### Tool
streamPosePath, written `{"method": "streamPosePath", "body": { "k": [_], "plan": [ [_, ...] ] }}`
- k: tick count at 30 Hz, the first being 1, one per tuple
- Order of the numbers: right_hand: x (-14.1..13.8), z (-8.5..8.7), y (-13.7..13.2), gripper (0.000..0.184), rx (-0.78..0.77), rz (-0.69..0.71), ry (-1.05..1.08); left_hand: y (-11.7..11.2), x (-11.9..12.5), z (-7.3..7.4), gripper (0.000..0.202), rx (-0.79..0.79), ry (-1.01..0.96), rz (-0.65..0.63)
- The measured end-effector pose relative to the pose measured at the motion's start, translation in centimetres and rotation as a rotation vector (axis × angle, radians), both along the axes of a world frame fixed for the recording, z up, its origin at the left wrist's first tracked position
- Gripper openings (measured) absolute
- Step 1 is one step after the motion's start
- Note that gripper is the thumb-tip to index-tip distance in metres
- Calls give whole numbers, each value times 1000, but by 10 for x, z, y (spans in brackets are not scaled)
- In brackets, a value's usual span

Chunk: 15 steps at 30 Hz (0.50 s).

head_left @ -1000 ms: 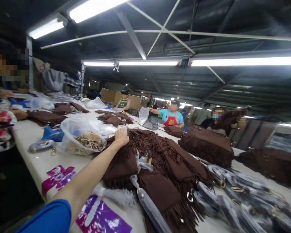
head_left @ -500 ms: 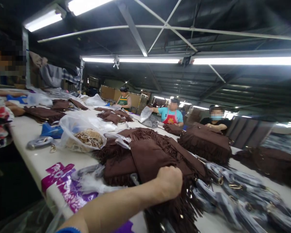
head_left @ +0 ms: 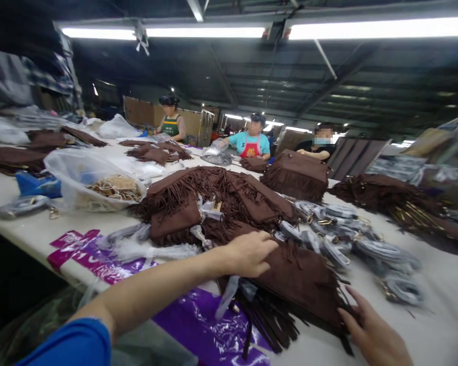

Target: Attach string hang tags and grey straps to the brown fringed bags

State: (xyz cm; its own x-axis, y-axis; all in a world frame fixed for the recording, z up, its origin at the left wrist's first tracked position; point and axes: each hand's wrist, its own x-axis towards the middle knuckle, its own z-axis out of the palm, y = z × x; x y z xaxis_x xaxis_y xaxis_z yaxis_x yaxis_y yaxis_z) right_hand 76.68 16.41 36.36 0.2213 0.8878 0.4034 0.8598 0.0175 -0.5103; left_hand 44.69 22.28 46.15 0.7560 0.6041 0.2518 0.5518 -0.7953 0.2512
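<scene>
1. Right hand: newly in view, fingers spread at the bag's right edge; handling becomes two-handed.
2. Bag: now lies on the table's near side, fringe overlapping purple wrap.
3. Left hand: fingers bent over the bag; pinching cannot be told.
4. Straps: crowd the far right.
5. Heap: blocks the space behind.

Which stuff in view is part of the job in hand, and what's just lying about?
In hand:
brown fringed bag; left hand on top, right hand at its edge

Lying about, neither hand on them:
other brown fringed bags
plastic-wrapped strap coils
translucent bag of stringed tan pieces
purple printed plastic
</scene>
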Motion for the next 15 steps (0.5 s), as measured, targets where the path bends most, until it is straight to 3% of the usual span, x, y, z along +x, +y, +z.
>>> {"method": "streamPosePath", "body": {
  "k": [2, 5, 7, 10, 12, 15],
  "plan": [
    [-10, 14, -3, 43, 173, 20, -241, -10, -40, -3, 44, 20, 88, 80],
    [-68, 24, -18, 34, 246, 179, -381, -26, -75, -19, 61, -2, 182, 91],
    [-121, 18, -30, 32, 178, 349, -414, -34, -78, -32, 61, 1, 184, 129],
    [-185, 1, -38, 46, 125, 429, -494, -37, -66, -43, 31, 22, 171, 224],
    [-202, -7, -34, 35, 108, 434, -501, -33, -59, -47, 19, 41, 185, 251],
    [-183, -6, -20, 23, 14, 489, -396, -25, -60, -50, 18, 44, 184, 246]
  ]
}}
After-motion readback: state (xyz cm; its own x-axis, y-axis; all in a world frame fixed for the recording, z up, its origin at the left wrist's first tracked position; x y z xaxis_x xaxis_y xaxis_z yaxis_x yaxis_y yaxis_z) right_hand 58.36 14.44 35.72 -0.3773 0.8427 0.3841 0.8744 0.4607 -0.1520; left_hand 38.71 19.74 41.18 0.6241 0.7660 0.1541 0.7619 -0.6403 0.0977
